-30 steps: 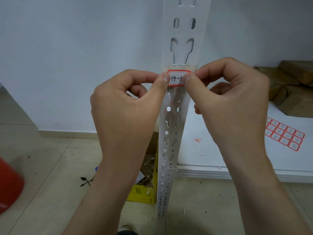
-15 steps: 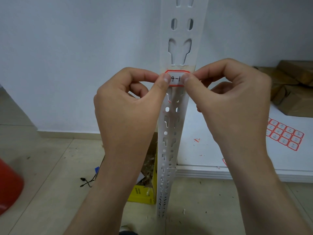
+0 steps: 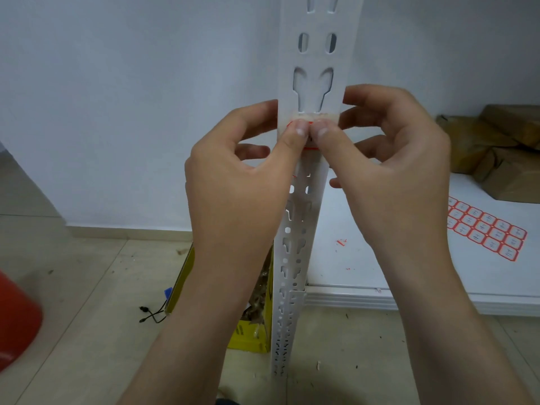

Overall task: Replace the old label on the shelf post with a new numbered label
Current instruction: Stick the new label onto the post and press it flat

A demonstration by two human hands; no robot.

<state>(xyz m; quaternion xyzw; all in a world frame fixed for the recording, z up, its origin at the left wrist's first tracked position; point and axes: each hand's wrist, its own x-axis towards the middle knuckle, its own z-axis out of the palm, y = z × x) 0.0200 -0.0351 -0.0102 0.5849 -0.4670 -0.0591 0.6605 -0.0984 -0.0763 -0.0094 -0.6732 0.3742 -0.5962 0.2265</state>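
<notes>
Both thumbs press the red-bordered label (image 3: 309,147) flat onto the shelf post (image 3: 304,229), left hand (image 3: 233,182) at nine o'clock, right hand (image 3: 388,171) at three, neither pinching it; uneven pressure could skew it or crease it over the slots; the post's edges lie close, open room either side.

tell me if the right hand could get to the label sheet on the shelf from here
Probably yes: the label sheet lies bare on the shelf, to the right of the right hand, nothing between. But that thumb is pressing the label on the post.
</notes>
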